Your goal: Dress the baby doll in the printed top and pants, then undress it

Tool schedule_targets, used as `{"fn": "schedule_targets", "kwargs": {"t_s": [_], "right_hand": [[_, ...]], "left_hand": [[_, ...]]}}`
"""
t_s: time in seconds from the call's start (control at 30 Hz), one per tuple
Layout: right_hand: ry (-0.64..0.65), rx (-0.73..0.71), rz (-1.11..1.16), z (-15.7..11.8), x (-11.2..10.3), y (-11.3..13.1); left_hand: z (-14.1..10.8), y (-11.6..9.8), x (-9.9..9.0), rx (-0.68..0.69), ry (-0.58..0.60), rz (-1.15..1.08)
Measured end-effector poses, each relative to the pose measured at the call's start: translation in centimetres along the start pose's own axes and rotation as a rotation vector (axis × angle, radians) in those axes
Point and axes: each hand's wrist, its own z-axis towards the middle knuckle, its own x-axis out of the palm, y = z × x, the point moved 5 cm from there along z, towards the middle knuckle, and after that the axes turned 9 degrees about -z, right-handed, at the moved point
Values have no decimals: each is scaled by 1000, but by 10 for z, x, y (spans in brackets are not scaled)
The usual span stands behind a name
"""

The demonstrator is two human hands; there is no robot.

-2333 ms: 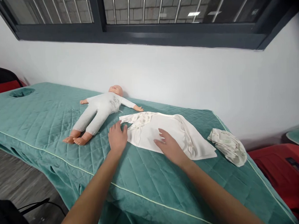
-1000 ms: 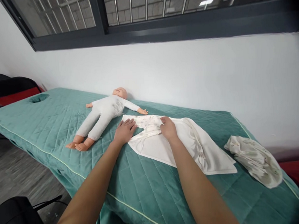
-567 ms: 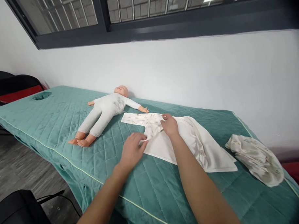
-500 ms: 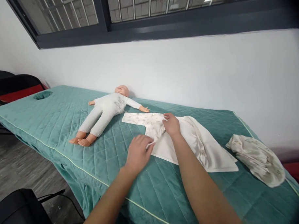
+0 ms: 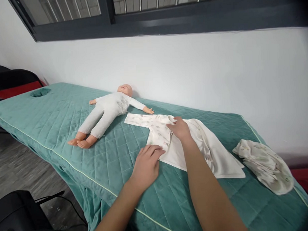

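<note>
A white printed baby garment [image 5: 158,130] lies spread on the green quilted bed cover [image 5: 115,164], one sleeve pointing left. My left hand [image 5: 147,163] is closed on the garment's lower front edge, thumb and fingers together. My right hand [image 5: 180,128] pinches the garment near its neckline. The plain white part of the cloth [image 5: 221,157] extends right, partly behind my right forearm. Left of the garment, a baby doll [image 5: 109,108] in a white suit lies on its back with its arms spread, one hand close to the sleeve.
A crumpled printed cloth [image 5: 265,163] lies at the bed's right end. Behind the bed is a white wall [image 5: 192,67] under a dark window frame [image 5: 191,20]. Black and red chairs [image 5: 13,83] stand at far left, and a black object [image 5: 18,214] is at lower left.
The garment's printed front panel has been drawn flatter toward the lower left. My left hand has moved slightly down and right, my right hand slightly right. The camera view has shifted a little.
</note>
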Motion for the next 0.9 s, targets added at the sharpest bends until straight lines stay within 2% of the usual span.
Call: {"fn": "schedule_targets", "kwargs": {"t_s": [0.07,0.17,0.27,0.37,0.53,0.63,0.7,0.73,0.8,0.83,0.9], "right_hand": [[62,0,-25,-1,0,-2],[114,-39,130,-2,0,-2],[56,-84,272,-2,-5,1],[-13,-63,143,-3,-9,2],[44,19,-161,-8,-8,1],[28,32,-161,-9,-8,0],[8,45,-40,-8,-7,-1],[1,49,47,-7,-6,-1],[-1,40,204,-6,-4,2],[11,22,282,-6,-2,5],[89,-56,516,-7,3,16]], "left_hand": [[1,4,2,-36,-22,92],[8,5,5,-75,-26,215],[16,3,6,-86,-14,278],[22,0,8,-52,29,325],[21,-8,16,102,91,342],[20,-13,18,161,74,326],[21,-13,17,147,63,274],[22,-11,15,106,47,214],[24,2,8,-67,-45,-20],[24,13,2,-193,-135,-196],[18,39,-8,-446,-414,-596]]}}
